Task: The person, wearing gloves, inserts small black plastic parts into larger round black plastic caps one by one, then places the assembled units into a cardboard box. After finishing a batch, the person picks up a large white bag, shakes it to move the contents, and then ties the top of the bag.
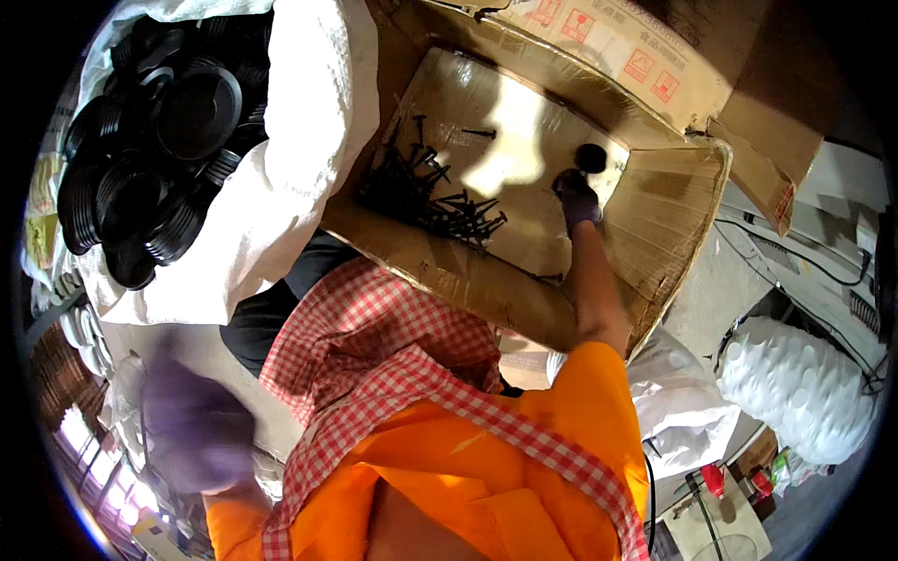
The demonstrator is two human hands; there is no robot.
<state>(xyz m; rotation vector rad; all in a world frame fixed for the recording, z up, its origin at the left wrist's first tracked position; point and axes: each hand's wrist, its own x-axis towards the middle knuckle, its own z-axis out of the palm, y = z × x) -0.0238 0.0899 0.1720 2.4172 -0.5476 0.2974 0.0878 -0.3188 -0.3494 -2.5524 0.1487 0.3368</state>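
Note:
My right hand [580, 205], in a purple glove, reaches down into a large open cardboard box [669, 210]. Its fingers are closed around something dark that I cannot make out. Just beyond the fingertips is a round black disc-shaped piece [590, 158]. Many thin black plastic pieces with flared heads [440, 201] lie heaped along the near left side of the box floor, and a single one [479, 133] lies apart from them. At the lower left, my left hand [196, 425], also gloved in purple, is smeared by motion outside the box; its fingers cannot be read.
Left of the box stands a white sack [304, 140] filled with stacked round black plastic dishes [198, 110]. Cardboard flaps [645, 56] rise at the box's far side. Bundled white objects in clear plastic [795, 388] and a loose cable [823, 280] are at right.

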